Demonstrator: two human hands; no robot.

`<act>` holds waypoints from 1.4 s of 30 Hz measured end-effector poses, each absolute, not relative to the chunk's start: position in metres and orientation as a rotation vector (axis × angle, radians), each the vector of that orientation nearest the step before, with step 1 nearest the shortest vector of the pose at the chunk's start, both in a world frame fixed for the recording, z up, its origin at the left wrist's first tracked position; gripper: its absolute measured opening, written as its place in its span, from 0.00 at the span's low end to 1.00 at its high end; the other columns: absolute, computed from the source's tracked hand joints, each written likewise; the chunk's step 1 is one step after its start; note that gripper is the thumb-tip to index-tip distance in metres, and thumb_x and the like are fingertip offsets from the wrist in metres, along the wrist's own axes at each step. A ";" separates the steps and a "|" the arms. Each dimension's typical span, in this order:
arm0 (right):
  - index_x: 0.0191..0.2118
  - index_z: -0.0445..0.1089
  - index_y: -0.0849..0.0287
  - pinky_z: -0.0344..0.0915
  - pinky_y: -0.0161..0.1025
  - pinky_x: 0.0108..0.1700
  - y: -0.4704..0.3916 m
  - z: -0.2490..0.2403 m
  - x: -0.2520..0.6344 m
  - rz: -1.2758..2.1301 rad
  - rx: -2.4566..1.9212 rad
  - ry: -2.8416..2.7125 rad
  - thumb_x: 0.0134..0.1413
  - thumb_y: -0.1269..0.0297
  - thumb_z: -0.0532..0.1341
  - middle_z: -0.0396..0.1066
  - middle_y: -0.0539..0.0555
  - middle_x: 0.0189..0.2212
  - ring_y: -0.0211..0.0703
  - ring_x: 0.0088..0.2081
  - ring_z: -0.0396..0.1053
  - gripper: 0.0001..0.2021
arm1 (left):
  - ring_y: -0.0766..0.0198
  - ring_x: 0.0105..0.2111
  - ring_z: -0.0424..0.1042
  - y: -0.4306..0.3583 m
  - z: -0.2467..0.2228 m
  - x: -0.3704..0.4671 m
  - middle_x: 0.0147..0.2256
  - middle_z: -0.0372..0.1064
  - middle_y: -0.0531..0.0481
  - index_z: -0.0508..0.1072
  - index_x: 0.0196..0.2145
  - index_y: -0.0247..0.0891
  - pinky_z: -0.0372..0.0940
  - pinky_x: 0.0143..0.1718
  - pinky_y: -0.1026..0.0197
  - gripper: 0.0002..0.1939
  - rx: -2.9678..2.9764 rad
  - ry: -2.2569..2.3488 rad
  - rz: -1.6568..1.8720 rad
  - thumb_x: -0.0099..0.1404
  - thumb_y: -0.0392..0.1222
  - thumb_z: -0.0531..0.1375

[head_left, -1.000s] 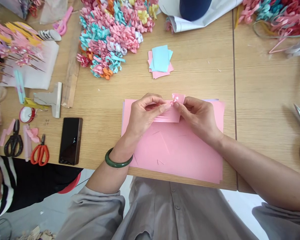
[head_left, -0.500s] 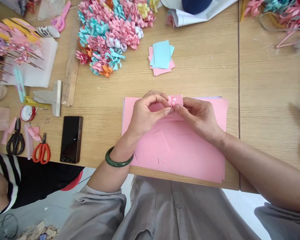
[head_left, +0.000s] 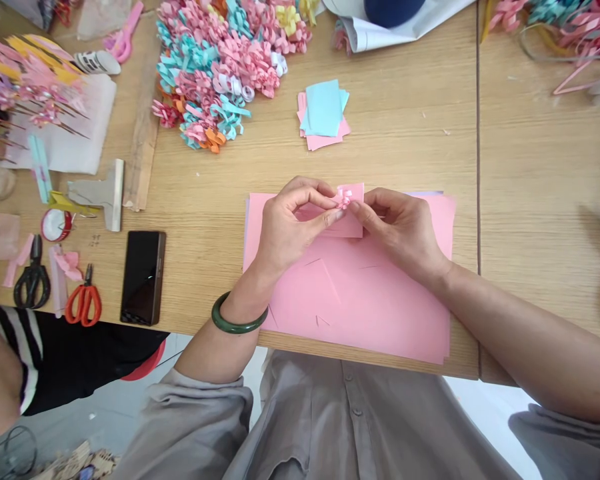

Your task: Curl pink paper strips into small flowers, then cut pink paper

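Note:
Over a stack of large pink paper sheets, my two hands meet at a small pink paper card. A small pink ribbon-like flower lies against the card's face. My left hand, with a green bangle at the wrist, pinches the flower's left side between thumb and fingertips. My right hand grips the card from the right, its thumb at the flower's lower edge and its fingers partly hidden behind. Below the card, a pink paper part shows between the hands.
Pink and blue cards lie beyond my hands, near a heap of curled paper flowers. Leftward are a phone, orange-handled scissors, black-handled cutters and a metal clip. Someone's striped black clothing shows at left.
Both hands have risen slightly with the card and flower. More of the pink paper below the card now shows between them.

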State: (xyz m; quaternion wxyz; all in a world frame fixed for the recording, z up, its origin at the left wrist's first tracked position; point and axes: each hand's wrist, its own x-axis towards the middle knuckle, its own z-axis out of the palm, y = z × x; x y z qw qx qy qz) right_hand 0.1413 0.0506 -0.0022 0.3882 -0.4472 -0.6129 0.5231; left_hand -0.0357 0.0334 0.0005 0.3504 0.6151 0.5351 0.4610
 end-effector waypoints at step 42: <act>0.29 0.72 0.58 0.64 0.35 0.30 0.051 -0.003 0.143 1.457 -1.054 -1.568 0.58 0.52 0.64 0.70 0.48 0.23 0.35 0.25 0.66 0.15 | 0.62 0.38 0.76 0.033 0.002 -0.037 0.34 0.77 0.51 0.78 0.27 0.42 0.69 0.47 0.56 0.08 1.586 1.428 1.145 0.55 0.44 0.72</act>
